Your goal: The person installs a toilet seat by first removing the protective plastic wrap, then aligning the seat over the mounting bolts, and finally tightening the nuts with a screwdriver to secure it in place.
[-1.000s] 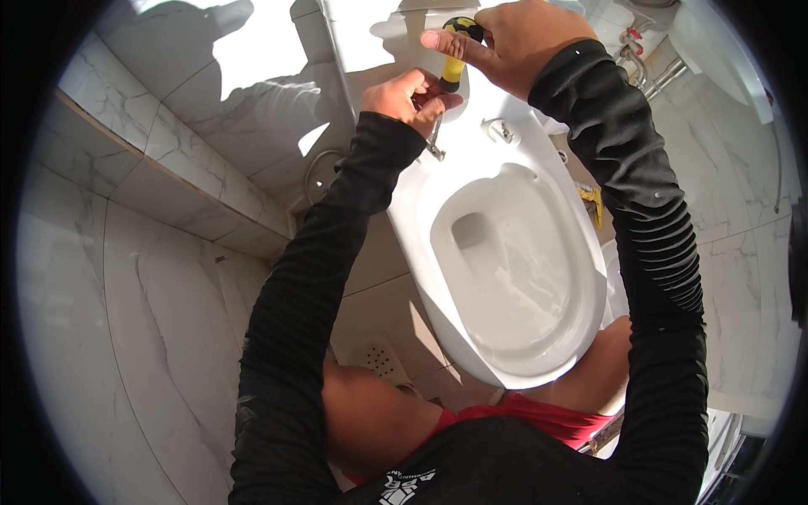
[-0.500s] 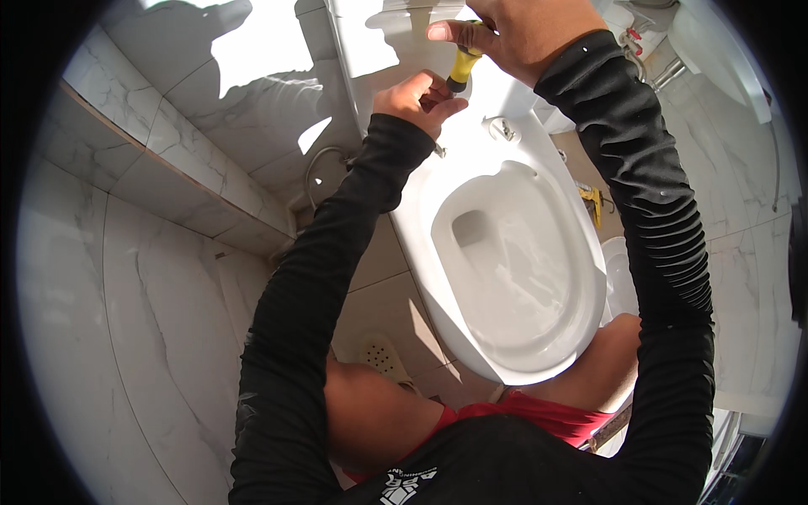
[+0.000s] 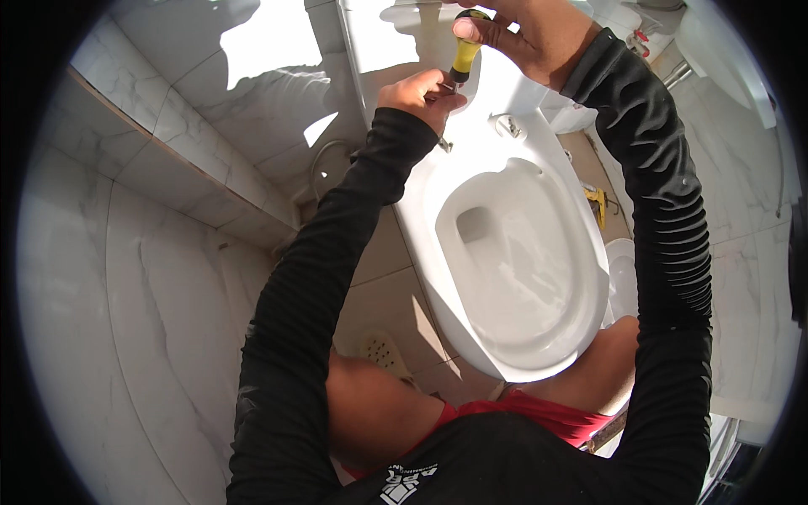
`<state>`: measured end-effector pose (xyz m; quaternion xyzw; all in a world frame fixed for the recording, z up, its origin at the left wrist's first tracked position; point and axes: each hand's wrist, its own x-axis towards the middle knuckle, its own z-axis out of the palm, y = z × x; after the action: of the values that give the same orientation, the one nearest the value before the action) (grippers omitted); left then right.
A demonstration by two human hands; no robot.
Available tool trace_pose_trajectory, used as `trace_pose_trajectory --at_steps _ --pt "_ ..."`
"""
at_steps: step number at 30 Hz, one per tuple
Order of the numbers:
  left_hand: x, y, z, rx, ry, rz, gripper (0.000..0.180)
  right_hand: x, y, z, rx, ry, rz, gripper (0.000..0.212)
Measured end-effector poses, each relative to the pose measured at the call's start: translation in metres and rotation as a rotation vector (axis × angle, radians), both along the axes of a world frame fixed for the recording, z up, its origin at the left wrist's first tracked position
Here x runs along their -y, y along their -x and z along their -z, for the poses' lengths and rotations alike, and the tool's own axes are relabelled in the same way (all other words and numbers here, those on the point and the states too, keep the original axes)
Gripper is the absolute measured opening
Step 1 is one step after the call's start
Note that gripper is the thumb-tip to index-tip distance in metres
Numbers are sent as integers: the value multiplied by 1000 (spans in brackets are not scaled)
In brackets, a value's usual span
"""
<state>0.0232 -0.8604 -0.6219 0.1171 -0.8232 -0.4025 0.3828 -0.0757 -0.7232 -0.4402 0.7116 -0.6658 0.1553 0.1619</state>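
A yellow-and-black screwdriver (image 3: 465, 57) is held upright over the back of the white toilet bowl (image 3: 526, 269), near the tank. My right hand (image 3: 522, 38) grips the top of its handle, thumb along the side. Below it, my left hand (image 3: 421, 94) pinches around the shaft just under the handle. The screwdriver's tip and whatever it touches are hidden by the left fingers and strong glare. On the rim behind the bowl sit two metal hinge mounts, the right one (image 3: 509, 126) in plain sight and the left one (image 3: 444, 145) beside my left wrist.
A yellow tool (image 3: 596, 198) lies on the floor right of the toilet, near a white basin-like container (image 3: 621, 278). A hose (image 3: 324, 160) curves beside the toilet's left. A washbasin (image 3: 724, 50) overhangs at upper right. My knees straddle the bowl; a beige clog (image 3: 385, 349) shows at left.
The view has shifted slightly. My right hand has turned a little on the screwdriver handle, showing more of its top. My left hand keeps its pinch at the shaft.
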Motion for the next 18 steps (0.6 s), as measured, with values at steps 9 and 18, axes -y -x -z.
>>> trace_pose_trajectory --at_steps 9,18 --pt "2 2 4 42 -22 5 33 7 -8 -1 -187 -141 471 32" --pt "-3 -1 4 91 78 -48 30 -2 1 5 -64 9 265 25"
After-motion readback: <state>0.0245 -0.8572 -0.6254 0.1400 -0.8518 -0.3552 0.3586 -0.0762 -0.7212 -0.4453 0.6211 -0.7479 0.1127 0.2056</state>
